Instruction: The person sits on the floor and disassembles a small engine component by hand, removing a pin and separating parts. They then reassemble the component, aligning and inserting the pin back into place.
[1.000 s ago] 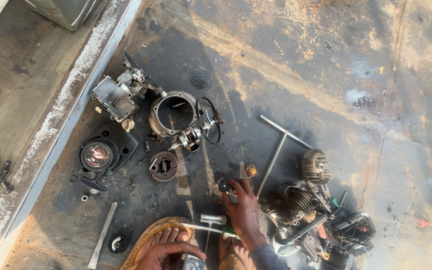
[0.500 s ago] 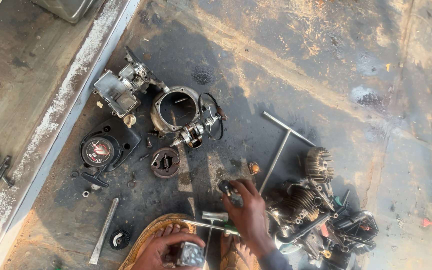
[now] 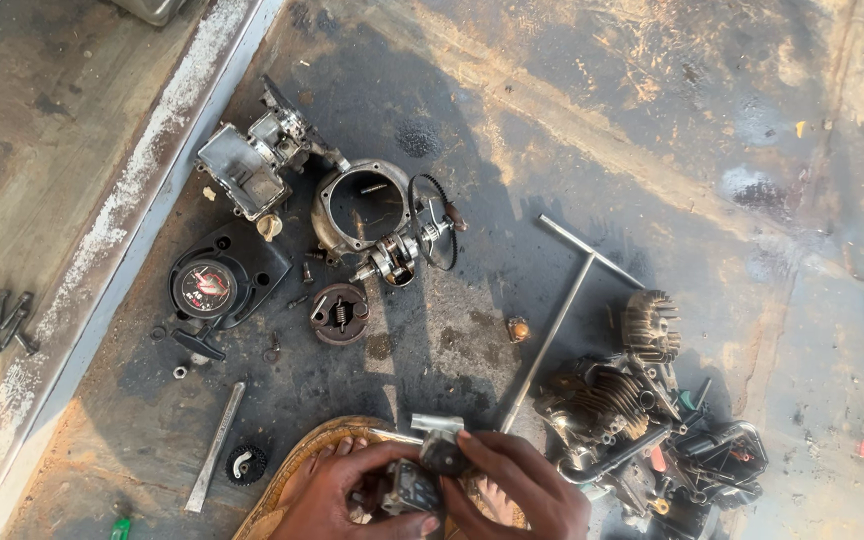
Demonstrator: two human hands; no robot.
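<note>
Oil-stained concrete floor (image 3: 652,120), dismantled small-engine parts scattered all over. Small dark metal part (image 3: 414,490) at bottom centre, pinched between both hands just above a woven mat (image 3: 292,470). Left hand (image 3: 347,495) curled under and round it, fingers closed on its lower side; right hand (image 3: 512,485) closed over its top, thumb and fingers clamped. Greasy surfaces, so likely to slip and drop onto mat or floor; tiny pieces could roll off among loose bolts. Just beyond grip: short metal sleeve (image 3: 437,424). Up-right of grip: T-handle wrench (image 3: 562,320), finned cylinder (image 3: 602,400). Up-left: clutch (image 3: 339,313), crankcase ring (image 3: 360,205), recoil starter cover (image 3: 214,285).
</note>
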